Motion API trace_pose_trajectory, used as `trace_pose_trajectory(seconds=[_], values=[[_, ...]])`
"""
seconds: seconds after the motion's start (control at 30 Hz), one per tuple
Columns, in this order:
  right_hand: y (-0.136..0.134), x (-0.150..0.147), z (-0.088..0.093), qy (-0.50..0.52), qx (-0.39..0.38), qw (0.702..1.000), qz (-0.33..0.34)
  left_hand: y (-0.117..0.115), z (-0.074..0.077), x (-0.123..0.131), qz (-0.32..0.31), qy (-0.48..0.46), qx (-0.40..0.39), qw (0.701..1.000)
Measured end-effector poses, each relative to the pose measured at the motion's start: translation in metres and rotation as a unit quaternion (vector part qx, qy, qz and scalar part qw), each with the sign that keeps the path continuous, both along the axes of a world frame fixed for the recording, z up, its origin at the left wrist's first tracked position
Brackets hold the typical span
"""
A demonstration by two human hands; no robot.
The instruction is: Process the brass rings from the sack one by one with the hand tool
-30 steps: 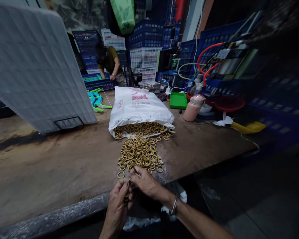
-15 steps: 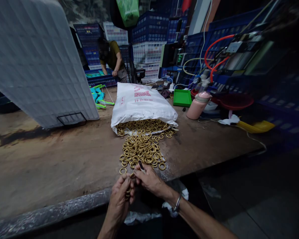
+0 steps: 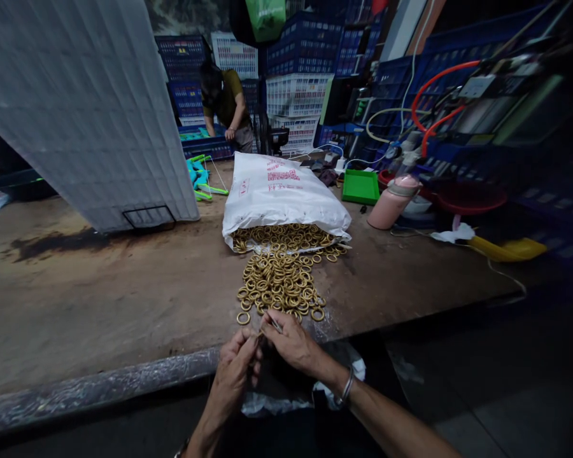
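Left hand [image 3: 236,361]: our thumb and fingertips pinch a small gold-coloured piece [image 3: 260,332], probably a ring; the curled fingers hide most of it.
Right hand [image 3: 291,340]: our thumb and fingers grip a thin tool [image 3: 277,325] close beside the left fingertips; we cannot tell whether its tip touches the piece.
Handling: we would do best to steady the piece with the left hand, make small movements with the right, and keep the left thumb off the tool's line.
Table edge [image 3: 100,387]: our hands work at this plastic-wrapped rim, so anything slipping could drop past it; working slightly further in looks safer.
Gold rings [image 3: 277,286]: they lie heaped just beyond our hands, with one loose ring [image 3: 243,318] apart at the near left; a stray sleeve or knuckle could scatter them.
White sack [image 3: 286,191]: lying behind the heap, its mouth faces us, full of more rings, and it blocks our reach straight ahead.
Right side: a green tray [image 3: 360,186], a pink bottle [image 3: 393,205] and a yellow scoop [image 3: 510,248], all well apart from our hands.
Left side: a tall pale panel [image 3: 114,127] blocks our view there.
Behind: a co-worker [image 3: 232,105] bends over a blue crate [image 3: 207,149].
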State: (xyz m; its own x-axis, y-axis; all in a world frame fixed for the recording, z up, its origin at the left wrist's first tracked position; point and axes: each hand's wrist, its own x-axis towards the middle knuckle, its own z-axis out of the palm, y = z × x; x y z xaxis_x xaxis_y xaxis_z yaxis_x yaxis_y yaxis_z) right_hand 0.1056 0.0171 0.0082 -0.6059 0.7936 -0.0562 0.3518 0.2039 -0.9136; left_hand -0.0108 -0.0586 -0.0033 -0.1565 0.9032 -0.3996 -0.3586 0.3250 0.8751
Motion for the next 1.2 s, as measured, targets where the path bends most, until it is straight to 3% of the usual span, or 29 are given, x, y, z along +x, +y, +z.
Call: trace_pose_trajectory(seconds=[0.17,0.33,0.5,0.63,0.87,1.2], values=[[-0.002,0.0,-0.004,-0.057,0.063,0.996,-0.018,-0.003,0.003,0.002,0.031,-0.036,0.022,0.999],[-0.012,0.002,-0.008,-0.185,0.148,0.97,0.052,-0.003,0.004,0.001,0.058,-0.035,0.016,0.998],[-0.018,0.0,0.001,-0.259,0.189,0.944,0.079,-0.003,0.0,0.0,0.062,0.01,-0.009,0.998],[-0.016,0.001,0.002,-0.291,0.199,0.932,0.086,-0.011,0.0,0.002,0.066,0.043,0.014,0.997],[-0.008,-0.013,-0.013,-0.306,0.243,0.919,0.057,-0.035,0.021,0.003,0.076,-0.131,0.042,0.988],[-0.002,-0.049,-0.017,-0.354,0.279,0.893,0.009,-0.035,0.009,-0.019,0.125,-0.237,0.02,0.963]])
